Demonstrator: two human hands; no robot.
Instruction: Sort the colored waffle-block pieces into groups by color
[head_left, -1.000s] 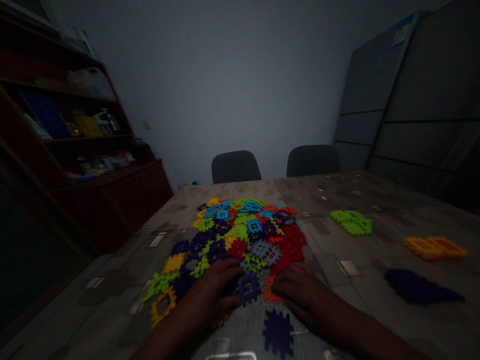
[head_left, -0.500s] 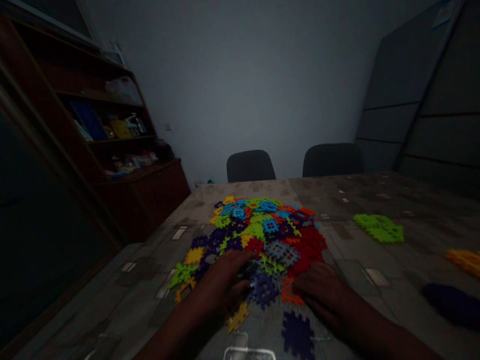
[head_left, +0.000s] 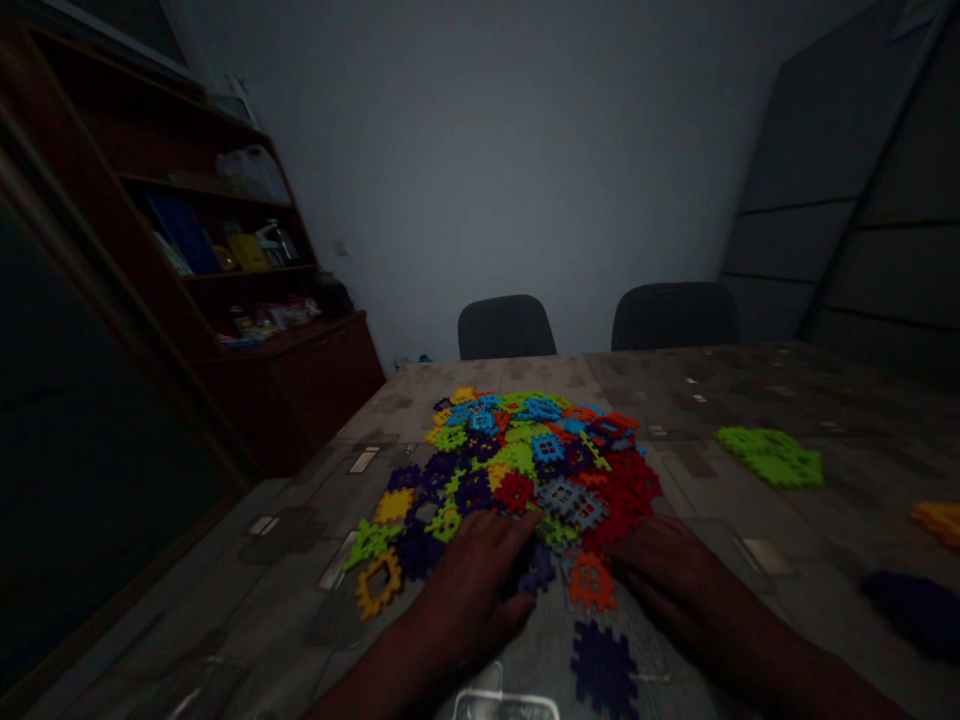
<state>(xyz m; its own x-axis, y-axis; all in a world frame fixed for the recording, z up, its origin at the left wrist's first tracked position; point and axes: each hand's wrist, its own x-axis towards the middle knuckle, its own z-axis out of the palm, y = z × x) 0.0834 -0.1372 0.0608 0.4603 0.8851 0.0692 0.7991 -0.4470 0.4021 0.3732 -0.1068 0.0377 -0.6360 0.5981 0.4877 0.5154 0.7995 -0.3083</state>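
Note:
Interlocking plastic tiles with notched edges lie in a many-coloured heap on the table. My left hand [head_left: 487, 562] reaches over the heap's near edge, thumb and index finger apart. A purple-blue tile [head_left: 541, 572] shows between them, partly covered; whatever lies under the palm is hidden. My right hand [head_left: 666, 562] rests at the near right edge, fingers stretched and close together, beside the red tiles [head_left: 622, 492]. Just left of its fingertips lies an orange window-like tile [head_left: 591, 582]. Nearer to me is a dark purple tile [head_left: 604, 665]. Grey tiles [head_left: 571, 502] lie between and beyond the hands.
Apart from the heap, green tiles [head_left: 771, 457], orange-yellow tiles [head_left: 937, 522] and a dark purple group [head_left: 911, 612] lie at the right. A yellow frame tile [head_left: 379, 583] sits at the left edge. Two chairs [head_left: 506, 327] stand beyond the patterned tablecloth [head_left: 300, 590].
My left hand has moved right, over the purple-blue tile. A yellow tile near it is no longer visible. My right fingers have come off the orange tile, which now shows whole.

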